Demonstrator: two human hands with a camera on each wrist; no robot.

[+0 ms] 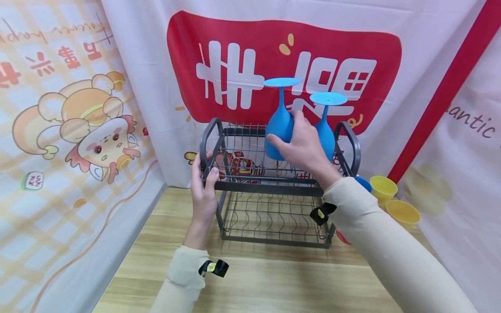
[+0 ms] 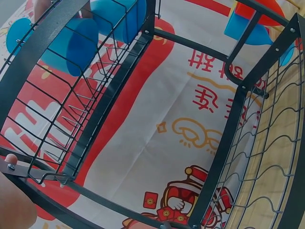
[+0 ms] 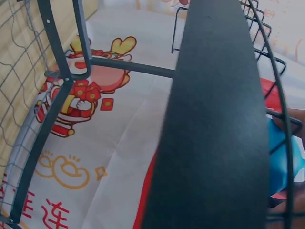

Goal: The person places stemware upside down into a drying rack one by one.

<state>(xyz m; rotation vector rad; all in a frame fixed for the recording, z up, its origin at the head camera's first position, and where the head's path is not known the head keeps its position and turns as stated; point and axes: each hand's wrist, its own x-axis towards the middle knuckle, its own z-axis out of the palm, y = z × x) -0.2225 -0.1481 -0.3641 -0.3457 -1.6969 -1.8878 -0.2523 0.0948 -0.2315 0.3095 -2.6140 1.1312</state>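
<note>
Two blue goblets stand upside down on the upper tier of a dark metal dish rack, their round feet pointing up. My right hand grips the bowl of the left goblet, thumb on the near side. Just right of that hand is the other goblet, partly covered by it. My left hand holds the rack's upper left side frame, thumb on top. The left wrist view shows the gripped goblet's bowl through the wires. In the right wrist view, a rack bar hides most of the gripped goblet.
Right of the rack stand two yellow cups, a blue item and something red, partly behind my right sleeve. The rack's wire lower tier sits on the wooden table. Printed cloth hangs behind and at the sides.
</note>
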